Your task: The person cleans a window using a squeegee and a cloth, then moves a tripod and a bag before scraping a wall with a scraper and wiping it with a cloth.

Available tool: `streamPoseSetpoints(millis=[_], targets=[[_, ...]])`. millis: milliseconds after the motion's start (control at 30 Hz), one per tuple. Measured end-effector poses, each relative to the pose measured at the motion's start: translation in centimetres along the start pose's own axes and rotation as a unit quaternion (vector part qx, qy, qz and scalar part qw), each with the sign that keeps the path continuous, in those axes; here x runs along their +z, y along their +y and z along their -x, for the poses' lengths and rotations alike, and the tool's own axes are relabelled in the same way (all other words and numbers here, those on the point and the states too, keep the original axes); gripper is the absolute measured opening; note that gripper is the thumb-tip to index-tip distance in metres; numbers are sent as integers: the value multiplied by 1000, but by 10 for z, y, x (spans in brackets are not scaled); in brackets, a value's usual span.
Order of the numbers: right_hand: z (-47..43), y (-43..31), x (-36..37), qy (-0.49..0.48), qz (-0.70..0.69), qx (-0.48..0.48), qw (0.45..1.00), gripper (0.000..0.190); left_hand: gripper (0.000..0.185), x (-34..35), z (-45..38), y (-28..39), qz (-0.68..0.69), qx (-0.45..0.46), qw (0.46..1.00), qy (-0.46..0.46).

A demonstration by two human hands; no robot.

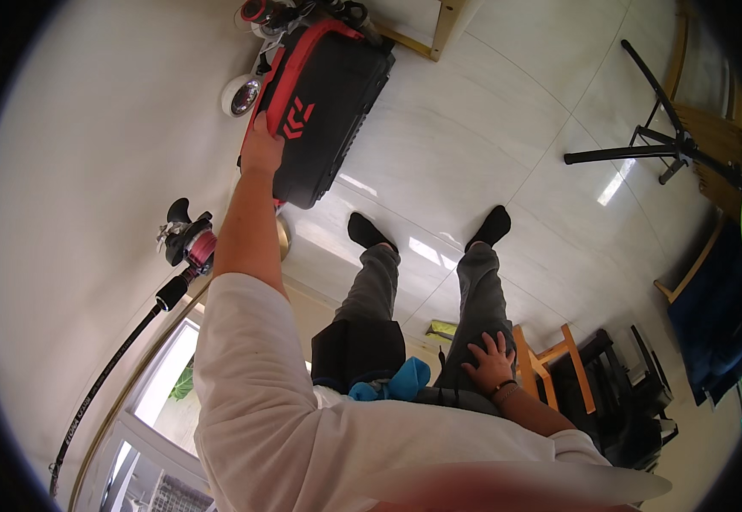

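Note:
My left hand reaches forward to a black and red tackle box. Its fingers are on the red rim along the box's left side; whether they grip it or only rest there, I cannot tell. On my thigh, near the knee of my grey trousers, lies my right hand, its fingers spread and nothing in it. Left of my forearm is a fishing rod with a fishing reel that has pink line. Another reel sits beyond the box's far end.
A white round object is left of the box. Black metal stand legs stand on the tiled floor at right, near a dark blue folding chair. A wooden stool and black items are by my right side. A wooden frame stands ahead.

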State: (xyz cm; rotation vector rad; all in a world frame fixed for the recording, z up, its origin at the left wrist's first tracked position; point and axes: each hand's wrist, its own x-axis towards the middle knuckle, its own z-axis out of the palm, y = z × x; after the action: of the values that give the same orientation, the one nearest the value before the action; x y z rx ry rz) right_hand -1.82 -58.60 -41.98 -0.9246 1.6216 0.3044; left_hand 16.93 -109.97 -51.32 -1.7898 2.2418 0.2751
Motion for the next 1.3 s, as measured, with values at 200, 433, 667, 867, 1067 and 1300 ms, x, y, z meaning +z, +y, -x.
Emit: streamPoseSetpoints(millis=[200, 433, 667, 867, 1067, 1300], targets=[[-2, -10, 0, -4, -2, 11, 1000, 45, 39, 3, -22, -11, 57, -9, 997, -55], [-6, -27, 2, 12, 9, 20, 1000, 44, 33, 0, -32, -12, 297, -69, 920, -248], [-58, -49, -11, 40, -31, 21, 998, 46, 25, 1, -30, -11, 340, -100, 888, -294], [-112, -98, -40, 114, -63, -70, 989, 45, 11, -3, -27, 0, 316, -123, 897, -284], [-93, -68, -50, 72, -3, -44, 996, 45, 9, 2, -6, 4, 370, -152, 875, -272], [-75, 9, -55, 80, 27, 46, 995, 48, 13, 27, 39, 2, 368, -176, 881, -239]])
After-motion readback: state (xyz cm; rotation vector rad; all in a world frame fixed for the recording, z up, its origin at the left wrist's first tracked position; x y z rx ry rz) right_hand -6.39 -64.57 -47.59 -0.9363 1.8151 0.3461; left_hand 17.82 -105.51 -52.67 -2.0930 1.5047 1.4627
